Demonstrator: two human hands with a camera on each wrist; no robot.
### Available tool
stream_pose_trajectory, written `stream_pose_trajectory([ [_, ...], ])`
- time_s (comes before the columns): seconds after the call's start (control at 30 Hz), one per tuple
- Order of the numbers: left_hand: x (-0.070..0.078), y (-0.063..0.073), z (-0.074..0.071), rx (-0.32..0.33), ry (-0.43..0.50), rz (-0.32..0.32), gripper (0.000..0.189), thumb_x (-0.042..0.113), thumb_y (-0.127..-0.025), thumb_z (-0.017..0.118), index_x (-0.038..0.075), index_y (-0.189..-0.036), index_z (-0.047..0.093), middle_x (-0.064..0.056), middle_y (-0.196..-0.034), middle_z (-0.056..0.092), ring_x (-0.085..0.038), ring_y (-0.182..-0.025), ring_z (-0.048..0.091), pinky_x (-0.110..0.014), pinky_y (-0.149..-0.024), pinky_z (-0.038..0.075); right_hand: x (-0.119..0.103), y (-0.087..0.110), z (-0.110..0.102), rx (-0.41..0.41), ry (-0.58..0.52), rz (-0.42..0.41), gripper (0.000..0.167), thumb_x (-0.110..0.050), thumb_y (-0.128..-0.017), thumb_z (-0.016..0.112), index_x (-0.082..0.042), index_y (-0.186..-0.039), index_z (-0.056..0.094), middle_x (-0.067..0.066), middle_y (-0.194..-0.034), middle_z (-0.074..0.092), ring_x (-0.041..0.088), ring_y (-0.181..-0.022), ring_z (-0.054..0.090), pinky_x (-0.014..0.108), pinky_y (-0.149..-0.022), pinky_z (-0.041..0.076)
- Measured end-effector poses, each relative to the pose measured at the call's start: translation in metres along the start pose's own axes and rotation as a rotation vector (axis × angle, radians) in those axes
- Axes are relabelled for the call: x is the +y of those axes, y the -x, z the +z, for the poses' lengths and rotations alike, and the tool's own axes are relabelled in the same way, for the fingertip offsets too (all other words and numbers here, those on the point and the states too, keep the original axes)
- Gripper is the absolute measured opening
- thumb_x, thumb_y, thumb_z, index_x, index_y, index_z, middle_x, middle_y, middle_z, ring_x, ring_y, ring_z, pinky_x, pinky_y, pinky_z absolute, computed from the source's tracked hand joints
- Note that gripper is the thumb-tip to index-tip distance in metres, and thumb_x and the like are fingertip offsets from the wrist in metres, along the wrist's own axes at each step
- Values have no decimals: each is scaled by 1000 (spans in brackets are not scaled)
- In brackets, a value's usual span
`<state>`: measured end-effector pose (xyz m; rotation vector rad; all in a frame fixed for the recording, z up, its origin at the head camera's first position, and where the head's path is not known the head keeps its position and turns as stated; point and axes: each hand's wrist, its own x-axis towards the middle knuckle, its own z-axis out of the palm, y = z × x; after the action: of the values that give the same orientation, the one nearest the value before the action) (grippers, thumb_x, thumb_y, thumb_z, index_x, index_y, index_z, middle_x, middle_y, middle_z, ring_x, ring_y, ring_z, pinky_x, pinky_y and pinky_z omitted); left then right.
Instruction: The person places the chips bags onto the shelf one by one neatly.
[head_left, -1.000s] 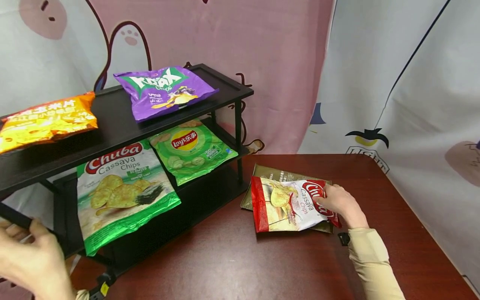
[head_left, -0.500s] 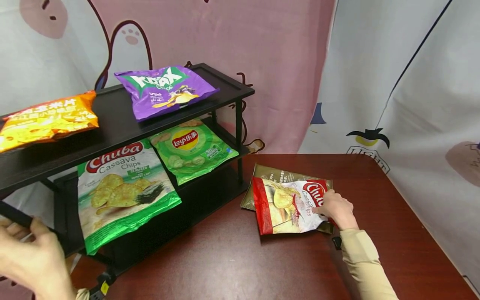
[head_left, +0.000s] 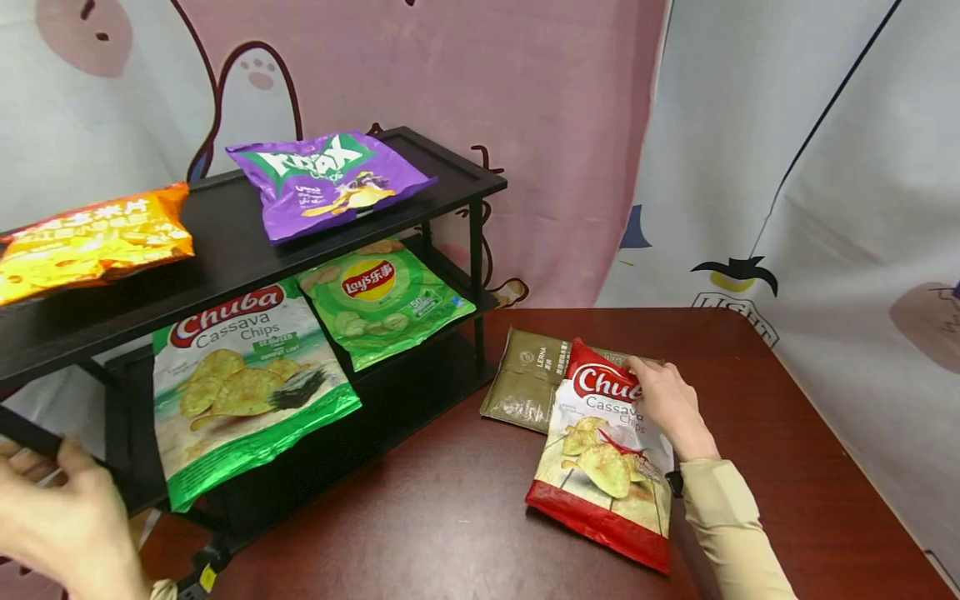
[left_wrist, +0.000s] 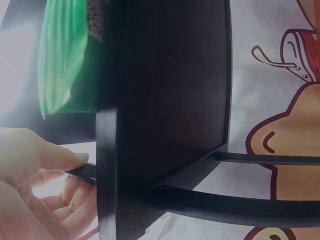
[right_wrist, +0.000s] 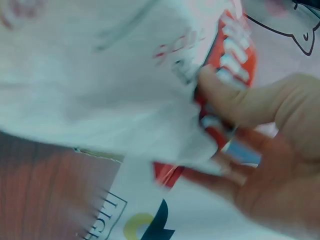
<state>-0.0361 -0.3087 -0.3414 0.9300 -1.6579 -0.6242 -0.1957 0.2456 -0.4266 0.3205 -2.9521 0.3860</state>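
My right hand [head_left: 666, 407] pinches the upper right edge of a red and white bag of cassava chips [head_left: 600, 450]. In the right wrist view, thumb and fingers hold the chip bag [right_wrist: 125, 100] near its red logo. Partly under it on the table lies a flat olive-gold packet [head_left: 521, 387]. At the far left my left hand [head_left: 67, 517] grips a thin black bar of the shelf rack [head_left: 217, 287]. The left wrist view shows the left hand [left_wrist: 45, 185] with its thumb on top of that bar and fingers below.
On the rack's top tier lie an orange snack bag [head_left: 97, 242] and a purple chip bag [head_left: 330, 183]. The tier below bears a green-edged cassava chip bag [head_left: 255, 375] and a green Lay's bag [head_left: 386, 304]. A brown table [head_left: 420, 517] extends rightward to a printed curtain [head_left: 840, 208].
The red and white chip bag has turned from lying sideways to logo end away, red lower end toward me, exposing more of the olive packet. My left hand and the rack have stayed put.
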Motion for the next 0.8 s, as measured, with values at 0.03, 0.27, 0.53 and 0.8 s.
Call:
stream_pose_trajectory([
  [0.03,0,0,0,-1,-4,-1,31,23,-92,51,25,-121,58,39,-84,30,26,-74,28,-3,-76,27,0,-1,3,20,-17,-48,45,7,-69,68,-6,-111,59,21,-112,65,45,-101,54,59,-69,47],
  [0.27,1,2,-1,-6,-24,2,35,24,-92,50,22,-126,58,37,-90,28,27,-78,27,-2,-80,27,-5,-2,11,-46,-145,-88,44,-2,-83,65,8,-123,50,31,-117,59,45,-106,57,55,-88,46],
  [0.53,-1,0,-1,-2,-4,1,32,25,-91,52,25,-123,59,38,-86,29,27,-75,28,-1,-78,28,-8,7,4,-378,-42,391,75,-44,-88,58,19,-125,42,42,-119,47,56,-103,52,61,-81,45],
  [0.8,0,2,-1,-4,-10,-13,33,25,-92,51,25,-124,58,38,-88,29,27,-76,28,-1,-80,27,-3,7,14,-355,-61,413,60,-43,-85,62,12,-108,59,32,-104,62,42,-86,62,51,-67,48],
])
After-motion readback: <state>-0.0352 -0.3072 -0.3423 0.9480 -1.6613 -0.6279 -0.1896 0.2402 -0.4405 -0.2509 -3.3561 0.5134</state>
